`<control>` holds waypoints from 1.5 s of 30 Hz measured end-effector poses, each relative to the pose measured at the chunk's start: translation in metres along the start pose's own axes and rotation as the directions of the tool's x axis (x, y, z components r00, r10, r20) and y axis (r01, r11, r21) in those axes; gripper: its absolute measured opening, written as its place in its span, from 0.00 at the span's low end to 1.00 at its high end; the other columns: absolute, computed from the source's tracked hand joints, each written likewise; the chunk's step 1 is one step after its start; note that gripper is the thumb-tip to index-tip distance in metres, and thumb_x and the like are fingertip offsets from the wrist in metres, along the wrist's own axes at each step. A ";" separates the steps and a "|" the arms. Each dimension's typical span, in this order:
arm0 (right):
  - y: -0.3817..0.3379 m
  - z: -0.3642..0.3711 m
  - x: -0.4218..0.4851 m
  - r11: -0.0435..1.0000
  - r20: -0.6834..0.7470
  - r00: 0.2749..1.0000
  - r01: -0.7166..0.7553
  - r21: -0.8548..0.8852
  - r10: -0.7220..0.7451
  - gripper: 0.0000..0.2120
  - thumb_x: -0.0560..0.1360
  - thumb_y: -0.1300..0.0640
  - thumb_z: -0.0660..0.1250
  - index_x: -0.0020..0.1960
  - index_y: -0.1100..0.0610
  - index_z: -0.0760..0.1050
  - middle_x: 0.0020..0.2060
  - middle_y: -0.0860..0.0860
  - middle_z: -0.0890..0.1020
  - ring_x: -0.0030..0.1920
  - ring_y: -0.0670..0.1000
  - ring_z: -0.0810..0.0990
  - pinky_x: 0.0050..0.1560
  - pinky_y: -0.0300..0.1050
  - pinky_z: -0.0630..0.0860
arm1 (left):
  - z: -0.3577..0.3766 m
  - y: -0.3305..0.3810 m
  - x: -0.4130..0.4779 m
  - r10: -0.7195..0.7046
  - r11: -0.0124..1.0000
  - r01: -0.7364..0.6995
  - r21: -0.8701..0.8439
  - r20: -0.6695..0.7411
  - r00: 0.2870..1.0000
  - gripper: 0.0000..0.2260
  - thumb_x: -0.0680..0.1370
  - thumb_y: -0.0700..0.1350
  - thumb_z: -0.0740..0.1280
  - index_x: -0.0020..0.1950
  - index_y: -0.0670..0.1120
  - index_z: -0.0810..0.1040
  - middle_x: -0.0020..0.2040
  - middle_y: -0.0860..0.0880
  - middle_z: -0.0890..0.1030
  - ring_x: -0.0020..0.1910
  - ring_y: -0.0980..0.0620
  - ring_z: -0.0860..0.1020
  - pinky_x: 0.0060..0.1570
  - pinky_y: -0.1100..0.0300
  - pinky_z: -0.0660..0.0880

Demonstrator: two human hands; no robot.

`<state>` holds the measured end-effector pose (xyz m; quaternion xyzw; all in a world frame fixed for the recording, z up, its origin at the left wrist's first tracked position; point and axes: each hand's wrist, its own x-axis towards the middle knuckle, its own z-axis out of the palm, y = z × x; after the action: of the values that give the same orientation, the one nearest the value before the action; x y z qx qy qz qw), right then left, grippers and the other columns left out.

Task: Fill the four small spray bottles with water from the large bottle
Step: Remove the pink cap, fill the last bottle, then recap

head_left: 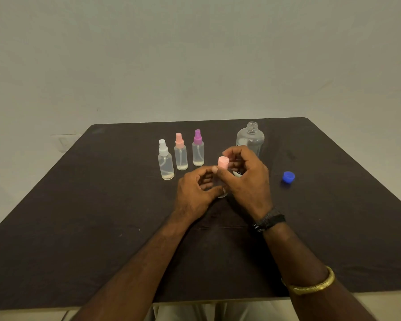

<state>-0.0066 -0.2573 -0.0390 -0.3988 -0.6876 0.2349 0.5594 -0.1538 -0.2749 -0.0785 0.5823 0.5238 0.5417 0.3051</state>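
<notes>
Holding the fourth small bottle (222, 193) near the middle of the dark table (79, 205), both hands work close together. The left hand (196, 195) curls around its low part, and the bottle's bottom peeks out between the two hands. The right hand (247, 181) pinches near the pink cap (223, 163) on top with finger and thumb.

Three other small bottles stand in a row just behind: the white-topped bottle (166, 163), the peach-topped bottle (180, 156) and the purple-topped bottle (198, 151). Each seems to have only a little water at the bottom. The large bottle (250, 140) stands open behind the right hand, and its blue cap (288, 177) lies apart on the right.

I think a few things could go wrong. The large bottle is very near the right hand, so a quick elbow or wrist could knock it over and spill it. The small bottle is smooth and thin, so a hard twist could make it slip and bump the row. The blue cap could roll off if pushed.
</notes>
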 end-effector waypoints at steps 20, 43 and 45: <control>0.002 -0.008 0.003 0.999 -0.176 0.984 0.037 0.027 -0.032 0.09 0.76 0.60 0.74 0.56 0.52 0.83 0.49 0.49 0.85 0.47 0.45 0.83 0.49 0.36 0.80 | -0.004 0.007 0.000 -0.030 0.999 0.029 -0.023 -0.045 0.999 0.22 0.70 0.39 0.81 0.62 0.46 0.79 0.55 0.50 0.85 0.54 0.55 0.84 0.58 0.54 0.82; 0.011 -0.016 0.001 0.874 0.214 0.976 0.071 -0.480 0.038 0.12 0.74 0.50 0.74 0.56 0.51 0.82 0.49 0.47 0.84 0.46 0.46 0.81 0.51 0.48 0.82 | -0.008 0.004 0.002 -0.038 0.999 0.036 -0.012 -0.154 0.987 0.25 0.71 0.39 0.80 0.66 0.42 0.79 0.56 0.49 0.85 0.55 0.55 0.84 0.56 0.60 0.82; 0.009 -0.018 0.002 0.919 -0.040 0.994 0.078 -0.387 -0.101 0.07 0.74 0.55 0.74 0.52 0.53 0.83 0.46 0.47 0.83 0.42 0.44 0.80 0.45 0.48 0.82 | -0.008 0.004 0.002 -0.034 0.999 0.032 -0.016 -0.168 0.985 0.25 0.71 0.40 0.80 0.66 0.42 0.79 0.56 0.49 0.85 0.54 0.55 0.85 0.56 0.59 0.82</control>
<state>0.0132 -0.2522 -0.0399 -0.4756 -0.7211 0.0580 0.5004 -0.1603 -0.2757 -0.0720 0.5236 0.5536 0.5873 0.2728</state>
